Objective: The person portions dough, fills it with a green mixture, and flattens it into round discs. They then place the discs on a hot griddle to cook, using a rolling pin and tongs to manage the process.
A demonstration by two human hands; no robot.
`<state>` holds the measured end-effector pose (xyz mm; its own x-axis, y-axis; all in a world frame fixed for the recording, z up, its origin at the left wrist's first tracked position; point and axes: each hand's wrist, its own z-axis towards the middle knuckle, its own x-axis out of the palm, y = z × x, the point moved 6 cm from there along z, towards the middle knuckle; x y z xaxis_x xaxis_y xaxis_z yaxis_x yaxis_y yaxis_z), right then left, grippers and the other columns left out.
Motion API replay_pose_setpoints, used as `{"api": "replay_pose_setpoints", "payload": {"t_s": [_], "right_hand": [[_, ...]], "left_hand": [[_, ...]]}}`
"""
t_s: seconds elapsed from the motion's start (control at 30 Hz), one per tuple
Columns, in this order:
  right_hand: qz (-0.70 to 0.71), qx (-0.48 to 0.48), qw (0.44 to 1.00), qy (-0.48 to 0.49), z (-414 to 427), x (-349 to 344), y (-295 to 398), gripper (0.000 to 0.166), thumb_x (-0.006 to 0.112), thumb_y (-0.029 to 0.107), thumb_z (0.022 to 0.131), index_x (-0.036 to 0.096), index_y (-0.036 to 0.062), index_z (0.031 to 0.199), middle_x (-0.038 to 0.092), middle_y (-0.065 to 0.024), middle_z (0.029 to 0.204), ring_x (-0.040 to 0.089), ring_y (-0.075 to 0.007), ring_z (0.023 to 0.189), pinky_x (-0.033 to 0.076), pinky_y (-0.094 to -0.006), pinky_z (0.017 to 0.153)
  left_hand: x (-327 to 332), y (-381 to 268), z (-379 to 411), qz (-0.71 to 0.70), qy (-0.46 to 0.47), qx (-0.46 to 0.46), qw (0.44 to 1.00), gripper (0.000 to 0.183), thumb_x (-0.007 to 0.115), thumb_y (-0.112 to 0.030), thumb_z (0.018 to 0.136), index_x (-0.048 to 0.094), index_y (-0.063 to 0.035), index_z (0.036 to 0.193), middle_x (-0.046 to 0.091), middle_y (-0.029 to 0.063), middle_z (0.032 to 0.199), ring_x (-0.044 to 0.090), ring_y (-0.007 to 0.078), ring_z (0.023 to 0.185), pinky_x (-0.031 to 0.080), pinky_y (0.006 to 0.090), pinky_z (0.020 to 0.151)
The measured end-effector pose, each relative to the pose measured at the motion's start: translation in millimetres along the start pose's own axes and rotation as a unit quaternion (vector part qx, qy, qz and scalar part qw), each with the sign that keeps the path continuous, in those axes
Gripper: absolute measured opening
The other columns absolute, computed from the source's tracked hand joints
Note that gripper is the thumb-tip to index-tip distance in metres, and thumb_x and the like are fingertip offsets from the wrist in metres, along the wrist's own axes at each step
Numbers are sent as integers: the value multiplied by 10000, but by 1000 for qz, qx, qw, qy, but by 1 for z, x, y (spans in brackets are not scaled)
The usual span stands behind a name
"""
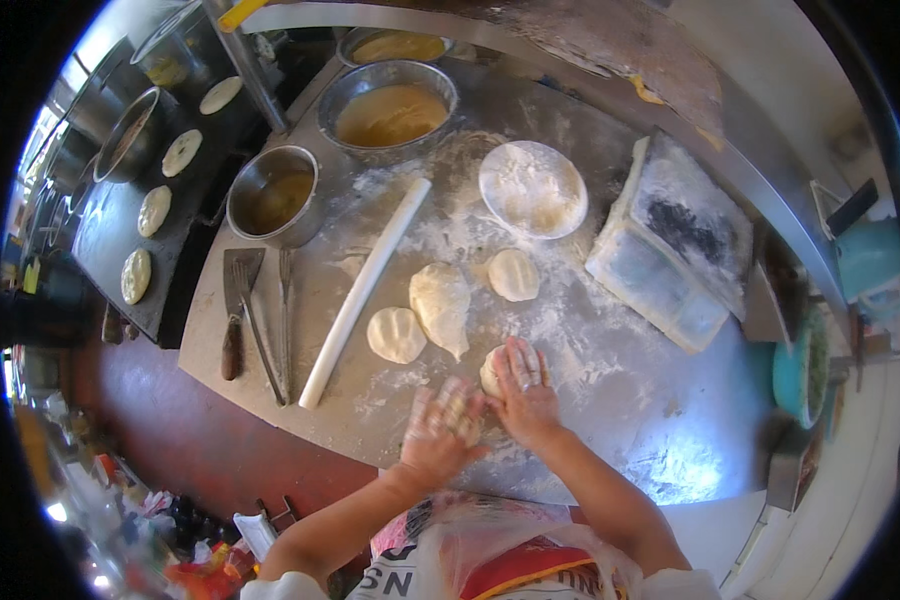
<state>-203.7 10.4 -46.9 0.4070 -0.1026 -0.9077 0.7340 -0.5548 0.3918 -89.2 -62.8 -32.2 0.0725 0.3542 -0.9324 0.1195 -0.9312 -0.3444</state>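
My right hand is cupped over a small dough ball on the floured worktop, and its fingers hide most of the ball. Beside it my left hand is blurred by motion, floury, with its fingers apart; whether dough lies under it is hidden. Just beyond my hands sits a larger lump of dough, tapering toward me. A flattened dough round with finger dents touches its left side. Another dented dough round lies to its right. A white rolling pin rests diagonally to the left.
A bowl of flour and a flour-dusted plastic box stand right. Metal bowls hold yellowish contents. A scraper and tongs lie left. Flat dough pieces rest on a griddle.
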Motion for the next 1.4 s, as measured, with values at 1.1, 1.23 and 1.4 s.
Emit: {"api": "replay_pose_setpoints", "payload": {"t_s": [1.1,1.23,1.4], "right_hand": [[239,26,944,-227,59,-54,8,344,481,168,904,468,61,1231,542,-146,1191,582,-259,1002,349,-402,958],[455,51,882,-111,22,-27,48,367,511,121,892,435,50,1243,577,-144,1080,593,-172,862,495,-302,715],[668,269,690,-74,-8,-26,37,338,523,114,887,441,37,1206,601,-85,919,571,-76,656,506,-230,545]], "left_hand": [[-57,168,8,14,-138,-296,945,479,534,-115,812,432,-76,1278,480,181,1213,433,333,1139,302,425,1001],[-54,130,-4,-415,-152,-327,836,519,580,-1,765,433,-46,1260,574,59,968,559,195,857,447,312,760],[-31,5,5,-427,-108,-35,897,410,576,19,769,496,1,1171,579,99,959,557,195,881,439,305,772]]}}
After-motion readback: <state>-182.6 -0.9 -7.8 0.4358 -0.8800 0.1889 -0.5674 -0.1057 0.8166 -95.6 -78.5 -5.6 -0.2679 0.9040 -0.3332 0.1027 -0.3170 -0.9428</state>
